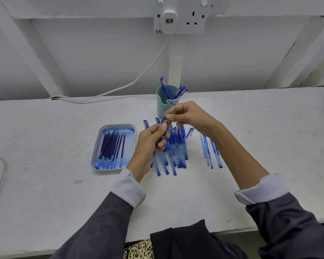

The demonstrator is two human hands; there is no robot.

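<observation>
Blue pen [162, 137]: barrel clasped in curled left hand [151, 144], long axis running near-left to far-right | right hand [192, 116] pinches its far tip from the right.

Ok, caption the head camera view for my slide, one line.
Left hand grips a blue pen while right hand pinches its top, above loose pens, beside a tray of refills.
</observation>
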